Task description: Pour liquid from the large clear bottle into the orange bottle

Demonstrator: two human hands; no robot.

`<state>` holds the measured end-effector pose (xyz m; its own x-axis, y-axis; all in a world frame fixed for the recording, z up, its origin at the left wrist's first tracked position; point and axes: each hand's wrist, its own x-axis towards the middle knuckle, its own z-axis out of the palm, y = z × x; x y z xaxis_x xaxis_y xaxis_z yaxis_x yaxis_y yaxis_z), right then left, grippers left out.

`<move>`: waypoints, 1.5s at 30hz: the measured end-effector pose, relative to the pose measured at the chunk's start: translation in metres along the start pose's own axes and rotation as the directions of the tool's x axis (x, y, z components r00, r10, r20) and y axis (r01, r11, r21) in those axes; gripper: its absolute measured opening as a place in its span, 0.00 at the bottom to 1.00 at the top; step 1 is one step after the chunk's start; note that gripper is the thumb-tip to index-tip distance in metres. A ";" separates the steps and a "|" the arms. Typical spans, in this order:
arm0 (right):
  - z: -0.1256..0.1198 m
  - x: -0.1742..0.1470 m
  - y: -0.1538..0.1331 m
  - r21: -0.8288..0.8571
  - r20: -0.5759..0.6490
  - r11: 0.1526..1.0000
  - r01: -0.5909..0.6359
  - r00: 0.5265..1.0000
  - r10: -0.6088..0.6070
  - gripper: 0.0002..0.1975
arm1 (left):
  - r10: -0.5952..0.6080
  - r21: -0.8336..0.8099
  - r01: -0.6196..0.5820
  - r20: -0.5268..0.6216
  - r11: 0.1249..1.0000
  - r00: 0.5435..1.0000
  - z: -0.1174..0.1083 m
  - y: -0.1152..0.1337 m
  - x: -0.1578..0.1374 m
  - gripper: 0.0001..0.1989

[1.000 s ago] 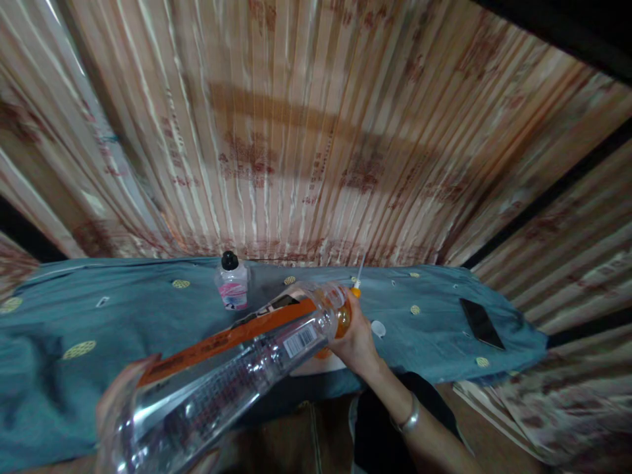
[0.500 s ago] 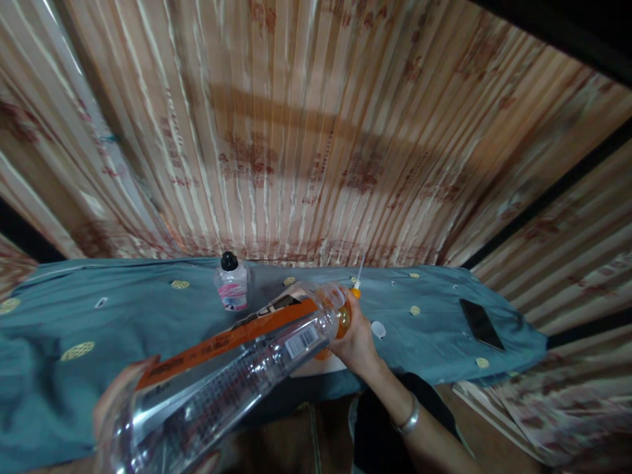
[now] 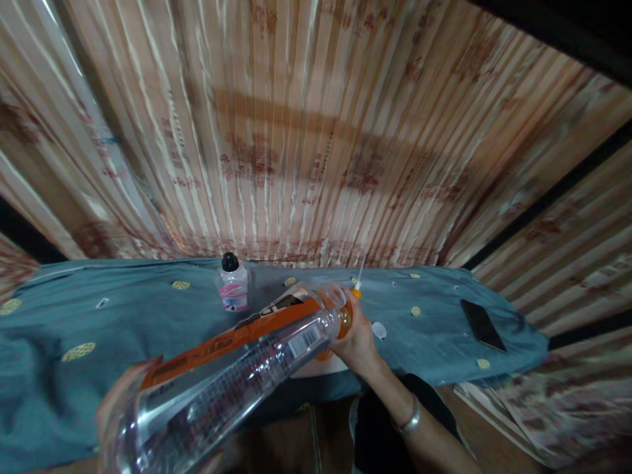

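Note:
A large clear plastic bottle (image 3: 266,355) with an orange and grey label and a barcode slants across the view, its neck to the right and tilted. My left hand (image 3: 123,395) is wrapped round its base end, partly hidden behind the plastic. My right hand (image 3: 359,339) is closed at the neck end around a small orange see-through container (image 3: 345,319), which meets the bottle's mouth; most of it is hidden by my fingers. Just past my right fingers lies an orange-and-white piece with a thin clear tube (image 3: 357,288). A white round disc (image 3: 379,330) lies beside my right wrist.
On the teal patterned cloth (image 3: 148,329) stands a clear bottle with a black cap and pink label (image 3: 233,284). A black phone (image 3: 482,324) lies at the right. A white item with orange print (image 3: 320,367) is under the large bottle. Pleated curtains (image 3: 296,131) hang behind.
Hardly anything differs. The large bottle and my left hand have shifted very slightly to the right; my right hand keeps its place at the neck.

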<state>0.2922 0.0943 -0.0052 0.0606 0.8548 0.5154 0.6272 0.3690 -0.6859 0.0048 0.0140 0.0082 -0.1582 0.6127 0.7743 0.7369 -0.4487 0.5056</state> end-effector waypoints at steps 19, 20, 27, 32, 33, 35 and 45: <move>0.000 0.000 0.001 -0.003 -0.010 1.000 -0.006 1.000 0.006 0.42 | -0.072 -0.072 0.071 -0.006 0.995 0.997 0.003 -0.004 -0.007 0.47; 0.000 0.000 0.001 0.002 -0.009 1.000 -0.005 1.000 0.005 0.42 | -0.068 -0.065 0.068 -0.003 0.996 0.998 0.003 -0.004 -0.006 0.46; -0.001 0.001 -0.001 0.011 0.003 1.000 -0.010 1.000 0.010 0.42 | -0.121 -0.064 0.121 0.017 0.991 0.993 0.003 -0.007 -0.010 0.47; -0.001 0.001 0.001 0.018 -0.009 1.000 0.005 1.000 -0.005 0.42 | -0.109 -0.069 0.109 0.005 0.992 0.994 0.005 -0.004 -0.008 0.47; 0.000 0.001 0.001 0.018 -0.010 1.000 0.006 1.000 -0.006 0.41 | -0.104 -0.057 0.104 0.010 0.993 0.995 0.005 -0.003 -0.006 0.47; 0.000 0.001 0.002 0.020 -0.007 1.000 0.001 1.000 -0.001 0.41 | -0.086 -0.034 0.086 0.015 0.996 0.996 0.005 -0.001 -0.003 0.46; 0.002 0.001 0.002 0.061 0.004 0.997 -0.054 0.999 0.054 0.39 | -0.027 -0.003 0.027 -0.004 1.000 1.000 0.007 0.000 -0.002 0.47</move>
<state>0.2922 0.0969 -0.0074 0.0912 0.8750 0.4754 0.5747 0.3436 -0.7427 0.0094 0.0173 0.0041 -0.1808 0.6217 0.7621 0.7307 -0.4338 0.5271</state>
